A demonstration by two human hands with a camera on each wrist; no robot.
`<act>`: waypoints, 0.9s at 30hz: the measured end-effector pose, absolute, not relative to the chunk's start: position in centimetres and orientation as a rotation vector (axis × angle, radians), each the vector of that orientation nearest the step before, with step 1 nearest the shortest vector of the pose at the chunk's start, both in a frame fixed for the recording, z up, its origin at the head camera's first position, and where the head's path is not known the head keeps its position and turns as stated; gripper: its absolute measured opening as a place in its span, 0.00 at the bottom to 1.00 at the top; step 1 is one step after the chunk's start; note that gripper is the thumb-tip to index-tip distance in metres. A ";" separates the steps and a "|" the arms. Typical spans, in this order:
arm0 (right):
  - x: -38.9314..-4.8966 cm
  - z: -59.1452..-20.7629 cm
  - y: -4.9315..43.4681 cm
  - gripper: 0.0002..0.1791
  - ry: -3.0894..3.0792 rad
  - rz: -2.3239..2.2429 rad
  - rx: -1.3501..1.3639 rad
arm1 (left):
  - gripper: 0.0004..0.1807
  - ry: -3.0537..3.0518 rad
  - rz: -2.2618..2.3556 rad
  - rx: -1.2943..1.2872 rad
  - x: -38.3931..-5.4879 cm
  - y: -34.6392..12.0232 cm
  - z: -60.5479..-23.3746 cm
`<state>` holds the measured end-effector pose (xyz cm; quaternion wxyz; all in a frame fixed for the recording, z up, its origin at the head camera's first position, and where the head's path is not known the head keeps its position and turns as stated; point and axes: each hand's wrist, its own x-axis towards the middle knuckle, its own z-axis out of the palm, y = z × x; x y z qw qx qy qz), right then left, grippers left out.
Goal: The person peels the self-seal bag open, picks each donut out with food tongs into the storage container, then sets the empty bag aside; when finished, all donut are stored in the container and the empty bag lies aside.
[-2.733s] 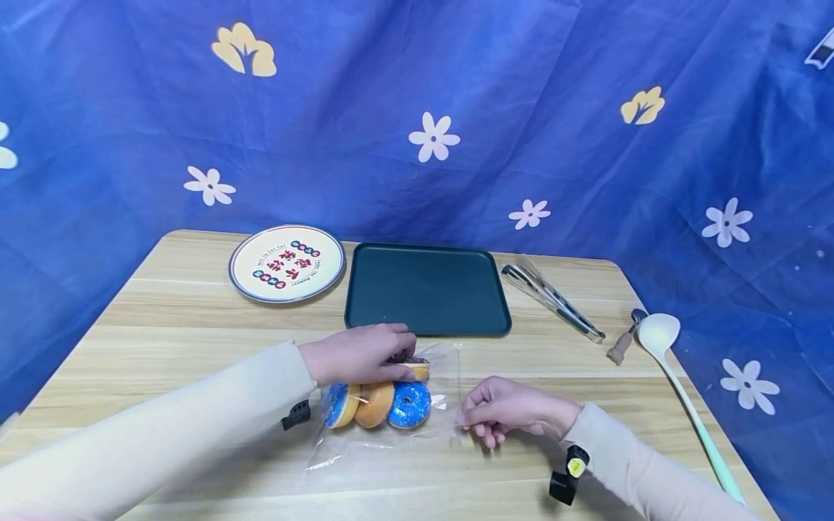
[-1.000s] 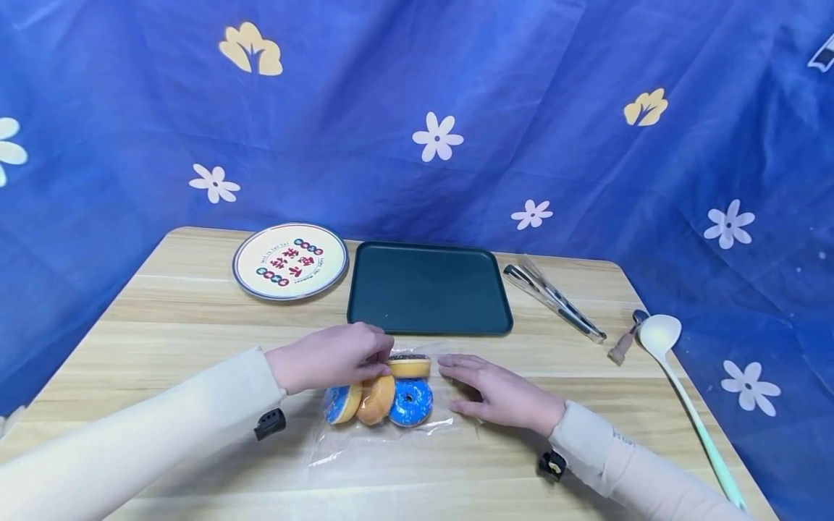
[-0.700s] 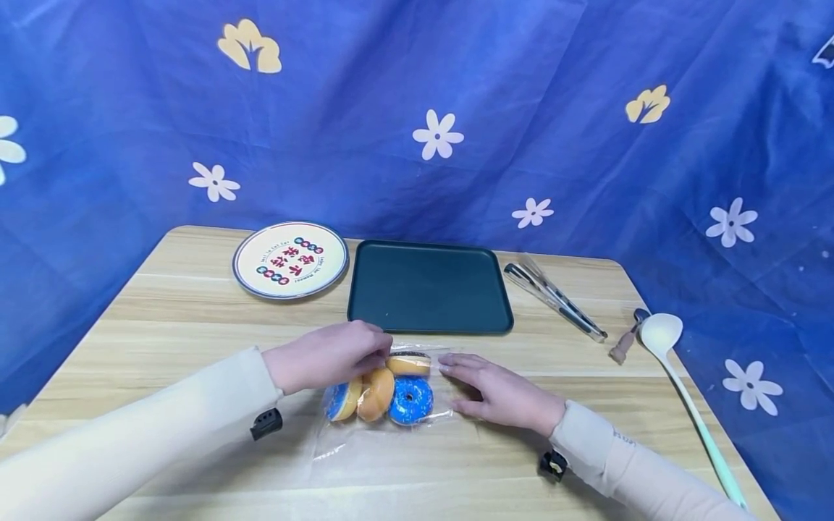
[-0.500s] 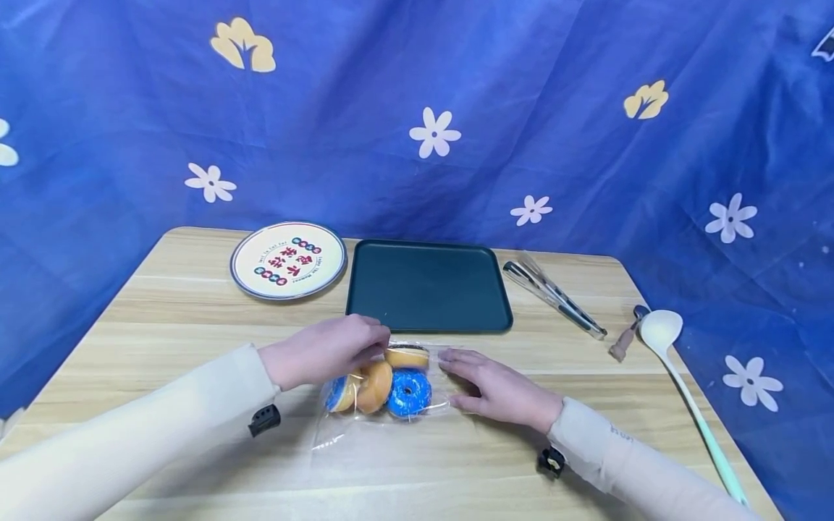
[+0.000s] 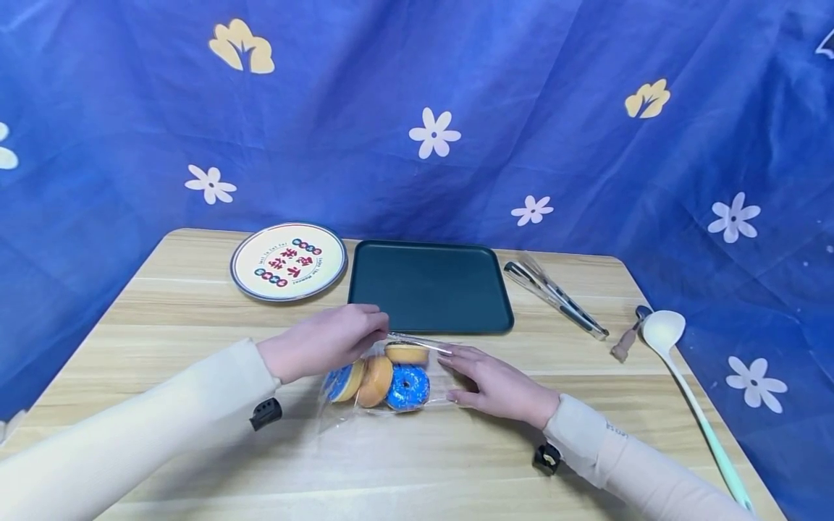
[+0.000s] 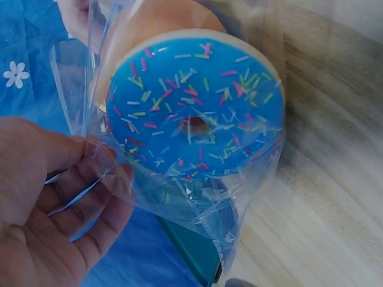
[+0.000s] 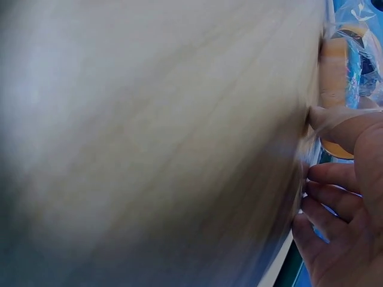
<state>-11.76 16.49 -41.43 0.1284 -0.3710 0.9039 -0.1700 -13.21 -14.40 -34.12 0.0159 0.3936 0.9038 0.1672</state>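
A clear plastic bag (image 5: 438, 387) lies on the table with several doughnuts inside. Two have blue icing with sprinkles: the right blue doughnut (image 5: 408, 388) faces up, and the left blue doughnut (image 6: 197, 101) stands on its edge. Between them leans a plain orange-brown doughnut (image 5: 376, 382), and behind is a dark-topped doughnut (image 5: 407, 353). My left hand (image 5: 331, 340) pinches the bag film at its far left, thumb against fingers in the left wrist view. My right hand (image 5: 498, 383) touches the bag's right side with fairly straight fingers, thumb apart from the index finger.
Beyond the bag lies a dark green tray (image 5: 430, 286), close to my left fingertips. A white plate (image 5: 260, 278) with red lettering is at back left. Tongs (image 5: 557, 298), a small brown-handled utensil (image 5: 627, 340) and a white ladle (image 5: 664, 331) with green handle lie right.
My left hand has moved off the dark-topped doughnut to the bag's far left. My right hand has shifted farther back along the right side, fingers extended. The bag has slid slightly toward the tray.
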 end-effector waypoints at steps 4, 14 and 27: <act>-11.9 -41.2 16.4 0.34 2.623 -0.509 -1.074 | 0.02 2.804 0.539 1.215 -13.1 -14.7 -34.0; -13.2 -40.6 19.3 0.12 2.680 -0.999 -1.223 | 0.04 2.781 0.567 1.228 -13.1 -14.8 -34.0; -21.1 -40.1 29.2 0.07 3.162 -0.985 -0.617 | 0.04 2.781 0.572 1.230 -13.2 -14.9 -34.4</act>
